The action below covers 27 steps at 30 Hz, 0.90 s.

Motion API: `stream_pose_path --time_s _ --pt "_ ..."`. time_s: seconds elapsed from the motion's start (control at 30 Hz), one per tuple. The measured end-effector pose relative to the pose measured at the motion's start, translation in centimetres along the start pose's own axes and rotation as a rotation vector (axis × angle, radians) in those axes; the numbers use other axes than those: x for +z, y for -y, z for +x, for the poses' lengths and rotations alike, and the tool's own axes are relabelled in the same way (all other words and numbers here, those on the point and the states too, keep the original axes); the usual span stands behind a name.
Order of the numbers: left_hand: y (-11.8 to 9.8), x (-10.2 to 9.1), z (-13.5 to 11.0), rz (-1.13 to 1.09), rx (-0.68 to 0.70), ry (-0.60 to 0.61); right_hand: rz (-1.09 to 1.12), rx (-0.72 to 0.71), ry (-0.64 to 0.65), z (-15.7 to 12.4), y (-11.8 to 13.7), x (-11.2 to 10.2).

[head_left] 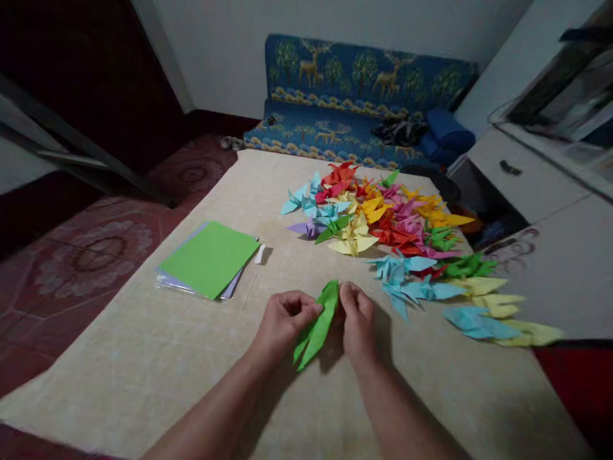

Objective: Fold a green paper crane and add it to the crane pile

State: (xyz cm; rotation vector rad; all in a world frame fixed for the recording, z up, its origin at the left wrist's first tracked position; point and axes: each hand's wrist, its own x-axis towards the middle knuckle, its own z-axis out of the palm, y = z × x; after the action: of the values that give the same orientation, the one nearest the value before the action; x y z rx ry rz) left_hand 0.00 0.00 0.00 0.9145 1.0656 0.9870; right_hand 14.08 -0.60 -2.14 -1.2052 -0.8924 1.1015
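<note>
A folded piece of green paper [318, 329], long and narrow with a split lower end, is held just above the table in front of me. My left hand [288, 319] pinches its left side, thumb on top. At its upper right edge, my right hand [357, 316] is closed with thumb and fingers pressed together on the paper; some of those fingertips are hidden. Many folded paper cranes [373, 217] in red, yellow, orange, blue, pink and green lie in a pile beyond my right hand. To the left rests a stack of square paper sheets [209, 259], green on top.
The table [191, 364] has a pale patterned cover. A small white scrap [260, 254] lies beside the stack. Behind the table stands a blue sofa [325, 121] with a deer pattern. A white cabinet [541, 217] is at the right, and a metal ladder-like frame [86, 147] at the left.
</note>
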Motion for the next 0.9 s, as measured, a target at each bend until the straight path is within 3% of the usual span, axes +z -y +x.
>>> stream_pose_path --time_s 0.1,0.2,0.53,0.9 --pt "0.3 -0.2 0.4 -0.038 0.069 -0.136 -0.015 0.043 0.147 -0.2 1.0 0.8" --pt "0.6 -0.2 0.5 -0.066 0.08 -0.183 -0.046 0.065 0.137 -0.6 1.4 1.3" --pt "0.4 -0.2 0.5 -0.121 0.155 -0.084 -0.045 -0.051 0.04 -0.6 0.5 1.5" --pt "0.5 -0.4 0.9 -0.131 0.165 -0.078 -0.021 0.037 0.144 -0.5 0.9 1.0"
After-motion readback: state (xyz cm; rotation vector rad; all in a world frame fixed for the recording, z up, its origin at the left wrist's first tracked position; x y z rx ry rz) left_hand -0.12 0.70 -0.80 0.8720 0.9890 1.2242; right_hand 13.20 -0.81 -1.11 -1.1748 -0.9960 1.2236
